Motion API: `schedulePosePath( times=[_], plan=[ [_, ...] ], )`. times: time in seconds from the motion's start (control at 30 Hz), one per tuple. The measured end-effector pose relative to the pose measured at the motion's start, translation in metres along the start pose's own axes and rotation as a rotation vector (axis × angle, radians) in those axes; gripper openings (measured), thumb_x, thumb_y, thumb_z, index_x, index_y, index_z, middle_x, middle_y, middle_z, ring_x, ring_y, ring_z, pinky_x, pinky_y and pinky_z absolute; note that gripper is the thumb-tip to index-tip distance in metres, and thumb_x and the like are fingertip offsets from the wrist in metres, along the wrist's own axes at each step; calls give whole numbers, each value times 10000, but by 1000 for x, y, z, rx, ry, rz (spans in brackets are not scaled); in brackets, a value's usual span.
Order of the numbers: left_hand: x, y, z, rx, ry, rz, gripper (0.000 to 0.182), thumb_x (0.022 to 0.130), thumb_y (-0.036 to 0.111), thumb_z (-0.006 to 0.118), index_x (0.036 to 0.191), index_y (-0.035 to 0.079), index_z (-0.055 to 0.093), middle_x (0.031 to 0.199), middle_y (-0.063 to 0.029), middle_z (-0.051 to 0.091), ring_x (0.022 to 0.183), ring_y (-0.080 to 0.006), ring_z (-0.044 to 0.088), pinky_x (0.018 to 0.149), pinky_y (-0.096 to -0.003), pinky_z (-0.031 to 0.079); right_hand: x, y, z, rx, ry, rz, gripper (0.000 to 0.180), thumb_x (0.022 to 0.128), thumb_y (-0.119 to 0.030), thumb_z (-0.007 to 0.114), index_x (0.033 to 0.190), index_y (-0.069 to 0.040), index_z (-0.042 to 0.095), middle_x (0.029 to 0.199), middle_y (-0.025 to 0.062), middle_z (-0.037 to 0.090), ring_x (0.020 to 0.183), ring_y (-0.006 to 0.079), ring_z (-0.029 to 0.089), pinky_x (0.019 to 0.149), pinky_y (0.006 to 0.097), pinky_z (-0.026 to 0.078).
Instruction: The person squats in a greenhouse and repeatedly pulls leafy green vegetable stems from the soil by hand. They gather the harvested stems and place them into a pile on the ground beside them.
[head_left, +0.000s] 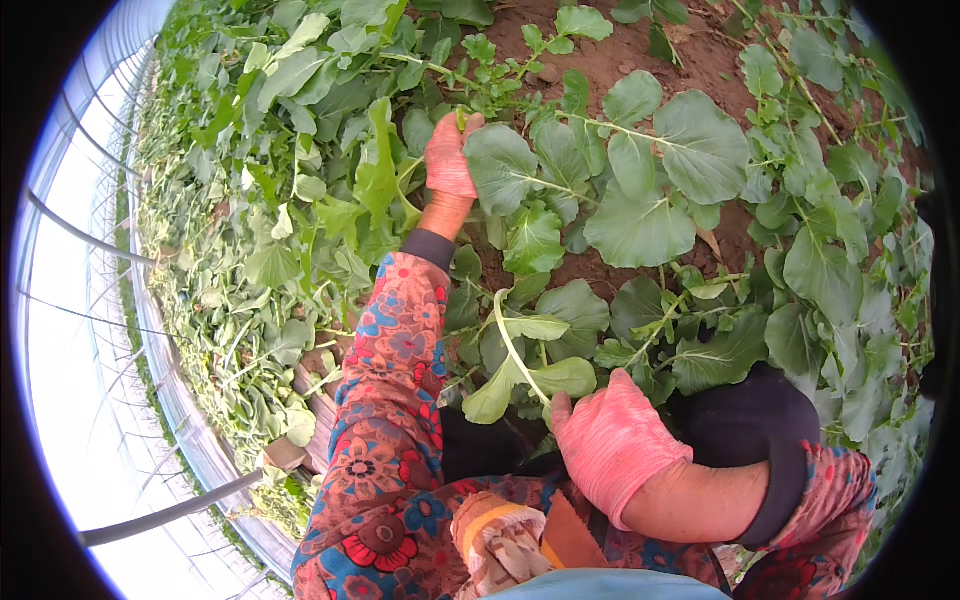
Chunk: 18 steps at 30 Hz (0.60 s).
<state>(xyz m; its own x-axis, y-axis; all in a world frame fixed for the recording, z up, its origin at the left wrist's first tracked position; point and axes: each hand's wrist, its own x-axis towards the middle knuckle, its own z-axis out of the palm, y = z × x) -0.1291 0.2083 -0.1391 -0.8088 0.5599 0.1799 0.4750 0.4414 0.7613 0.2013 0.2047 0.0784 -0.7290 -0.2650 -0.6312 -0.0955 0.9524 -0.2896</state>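
My left hand (451, 154), in a pink knit glove, reaches forward among leafy green plants, its fingers closed on a green stem (460, 118) whose tip shows at the thumb. Broad lobed leaves (701, 146) spread just right of it. Close to my body, my right hand (619, 446), gloved the same way, pinches the lower end of a pale curved leaf stalk (510, 345) between thumb and finger. Small leaves (491, 394) hang along that stalk. The undersides of both hands are hidden.
Brown soil (615, 49) shows between the plants. Wilted cut leaves (225, 322) lie thickly along the left, beside the plastic sheeting and curved metal hoops (90, 229) of a greenhouse tunnel. A wooden block (285, 454) lies at lower left. My dark-clothed knees are under the foliage.
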Motion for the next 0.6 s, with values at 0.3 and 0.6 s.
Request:
schedulePosePath(
  times=[0.3,0.6],
  plan=[
    [-65,120,-111,-467,372,279,494,1041,464,467,817,38,579,775,-57,619,615,-119,517,589,-275,414,11,-7,7,-102,-48,2,676,761,-174,731,1358,36,495,963,82,720,926,246,700,866,389,476],
    [-137,149,-272,-254,502,275,514,1049,467,447,790,41,573,780,-64,626,601,-123,500,569,-268,406,20,-3,2,-36,-63,137,478,652,-138,837,1092,-57,670,1069,106,735,1026,256,706,870,360,529]
  ],
)
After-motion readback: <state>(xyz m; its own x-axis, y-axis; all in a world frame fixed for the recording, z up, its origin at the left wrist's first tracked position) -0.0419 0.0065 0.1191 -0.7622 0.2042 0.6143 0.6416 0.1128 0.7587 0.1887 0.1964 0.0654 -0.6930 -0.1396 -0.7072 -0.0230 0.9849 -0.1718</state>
